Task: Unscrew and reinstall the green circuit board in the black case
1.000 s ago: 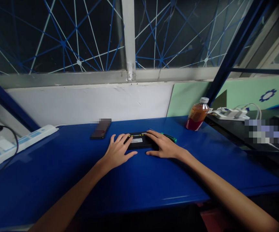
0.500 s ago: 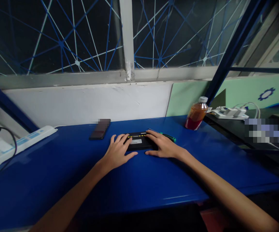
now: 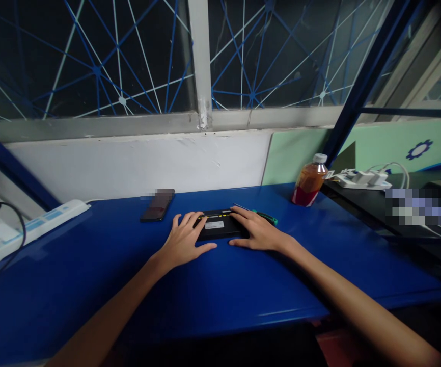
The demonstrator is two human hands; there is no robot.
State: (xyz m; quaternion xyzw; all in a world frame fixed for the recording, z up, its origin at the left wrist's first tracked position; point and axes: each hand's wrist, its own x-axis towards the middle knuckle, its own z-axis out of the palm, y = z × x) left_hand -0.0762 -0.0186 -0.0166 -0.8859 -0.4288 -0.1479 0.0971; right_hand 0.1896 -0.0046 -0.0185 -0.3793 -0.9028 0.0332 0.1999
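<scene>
A flat black device (image 3: 219, 225) with a white label and a row of yellow marks lies on the blue table (image 3: 213, 285). My left hand (image 3: 185, 238) rests with spread fingers on its left end. My right hand (image 3: 257, 230) lies flat with fingers apart on its right end. Both hands press on the device without gripping it. A green-handled tool (image 3: 267, 217) lies just behind my right hand.
A black phone (image 3: 158, 204) lies behind my left hand. An orange drink bottle (image 3: 309, 181) stands at the back right. A white power strip (image 3: 29, 228) with a black cable sits at far left, another strip (image 3: 361, 179) on the dark bench at right.
</scene>
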